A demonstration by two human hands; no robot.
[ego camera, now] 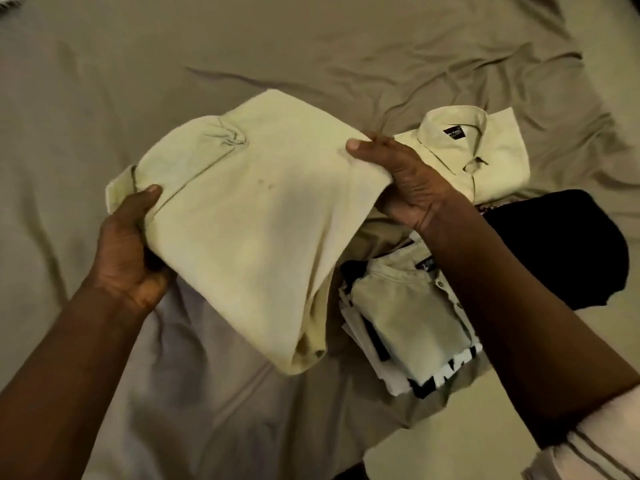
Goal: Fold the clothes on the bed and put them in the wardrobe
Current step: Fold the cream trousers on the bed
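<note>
Holding the folded pale-yellow shirt (259, 220) mid-air.
Keep left hand (128, 244), right hand (405, 181) clamped on opposite edges; lay flat on stack (412, 320) at 4 o'clock.

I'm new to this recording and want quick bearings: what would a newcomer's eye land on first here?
First the pale yellow shirt, partly folded and filling mid-frame, with the left hand gripping its left edge and the right hand its right. Next, to the right on the rumpled bedsheet, a folded cream collared shirt lies farther off, with a stack of folded clothes nearer and a black garment beside it.
</note>
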